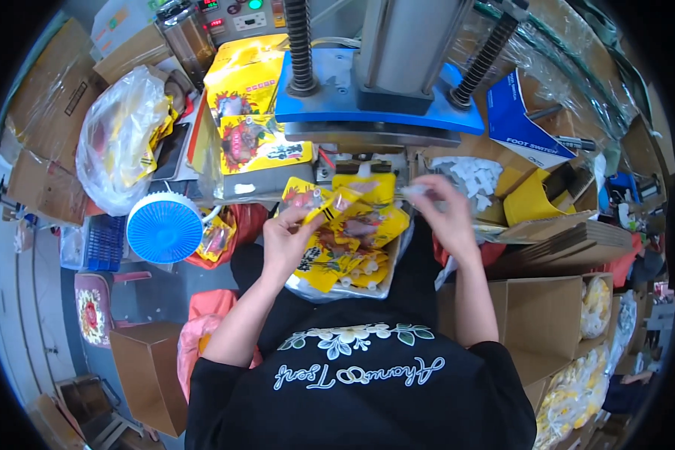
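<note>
Far left of the frame there's a stack of cardboard boxes [41, 120], then a clear plastic bag [120, 135] stuffed with what look like more yellow packets, and just below it a round blue fan [164, 227].

Moving toward the middle: the left hand [289, 236] is pinched shut on a yellow spouted pouch [330, 206], holding it up right over a tray [386, 283] that's piled with the same yellow pouches [345, 259]. Above that, a stack of flat yellow pouches [251, 105] sits in the upper middle next to the blue press machine [375, 97], with its springs and steel column.

The right hand [446, 214] is up at about the same height as the left one and a bit apart from it, fingers closed on something small and pale. Too blurry to say what it is, but there's a heap of small white caps [472, 176] right behind it, so probably one of those.

Right side has open cardboard cartons [547, 315], with bags of yellowish stuff in the lower right.

Progress-wise: I'd guess it's mid-batch. One pouch in hand, a decent pile in the tray, and plenty of caps and flat pouches left.
</note>
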Motion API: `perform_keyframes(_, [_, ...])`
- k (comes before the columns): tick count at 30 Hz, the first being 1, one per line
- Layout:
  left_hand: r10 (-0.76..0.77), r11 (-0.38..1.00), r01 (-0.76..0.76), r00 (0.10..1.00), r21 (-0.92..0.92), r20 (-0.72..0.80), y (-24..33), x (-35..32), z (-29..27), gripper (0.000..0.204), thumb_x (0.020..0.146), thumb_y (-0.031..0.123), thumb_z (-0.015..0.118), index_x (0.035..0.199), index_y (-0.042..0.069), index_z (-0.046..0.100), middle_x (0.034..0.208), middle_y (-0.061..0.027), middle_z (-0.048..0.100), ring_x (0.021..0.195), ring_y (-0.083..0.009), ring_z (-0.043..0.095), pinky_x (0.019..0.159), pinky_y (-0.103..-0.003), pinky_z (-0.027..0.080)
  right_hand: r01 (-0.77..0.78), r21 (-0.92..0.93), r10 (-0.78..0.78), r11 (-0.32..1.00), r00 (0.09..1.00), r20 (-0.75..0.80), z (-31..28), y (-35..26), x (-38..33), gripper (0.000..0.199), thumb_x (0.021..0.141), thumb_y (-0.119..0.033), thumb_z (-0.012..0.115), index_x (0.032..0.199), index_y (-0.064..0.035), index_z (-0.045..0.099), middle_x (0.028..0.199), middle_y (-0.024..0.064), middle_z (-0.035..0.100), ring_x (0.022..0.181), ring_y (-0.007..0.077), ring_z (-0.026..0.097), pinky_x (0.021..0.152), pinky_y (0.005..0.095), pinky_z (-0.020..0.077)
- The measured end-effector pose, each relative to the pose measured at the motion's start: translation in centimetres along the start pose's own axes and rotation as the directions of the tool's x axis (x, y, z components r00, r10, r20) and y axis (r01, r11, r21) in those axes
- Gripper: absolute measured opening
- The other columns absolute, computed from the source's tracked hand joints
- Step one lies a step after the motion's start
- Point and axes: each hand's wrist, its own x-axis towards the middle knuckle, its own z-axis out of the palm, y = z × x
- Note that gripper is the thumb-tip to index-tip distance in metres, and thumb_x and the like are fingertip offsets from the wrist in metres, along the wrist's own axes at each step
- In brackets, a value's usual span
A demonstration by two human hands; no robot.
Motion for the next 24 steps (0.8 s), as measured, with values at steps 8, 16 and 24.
perform_keyframes(8, [0.041,0.995,-0.019,0.973,-0.100,0.228,-3.8,-2.8,2.0,0.012,0.086,0.005,0.069,0.092,-0.005,0.070,0.089,-0.0054,0.067,0.079,-0.0071,0.059,0.070,-0.022,0.046,-0.032,0.163,-0.038,0.986,0.911,0.411,3.8,-0.4,-0.3,0.021,0.087,-0.014,0.066,0.105,-0.0028,0.064,0.097,0.0038,0.067,0.092,0.0109,0.061,0.081,0.0261,0.0474])
perform_keyframes(16, [-0.158,0.951,0.219,0.951,-0.216,0.267,-1.0,0.9,5.0,0.027,0.091,0.023,0.067,0.088,-0.004,0.069,0.077,-0.0012,0.067,0.067,-0.0029,0.053,0.061,-0.021,0.043,-0.116,0.279,0.069,0.953,0.982,0.175,2.0,1.4,0.2,0.043,0.089,-0.014,0.065,0.129,-0.0059,0.051,0.111,0.0046,0.064,0.098,0.0110,0.060,0.081,0.0249,0.0475])
perform_keyframes(24, [-0.400,0.614,0.434,0.891,-0.659,0.215,1.4,3.6,7.0,0.025,0.090,0.017,0.066,0.092,-0.007,0.067,0.083,-0.0109,0.070,0.065,-0.0122,0.065,0.059,-0.025,0.051,-0.316,0.140,0.236,0.938,0.881,0.410,-2.5,0.5,-2.6,0.025,0.093,-0.021,0.062,0.106,-0.0013,0.065,0.090,0.0032,0.067,0.081,0.0122,0.061,0.074,0.0285,0.0497])
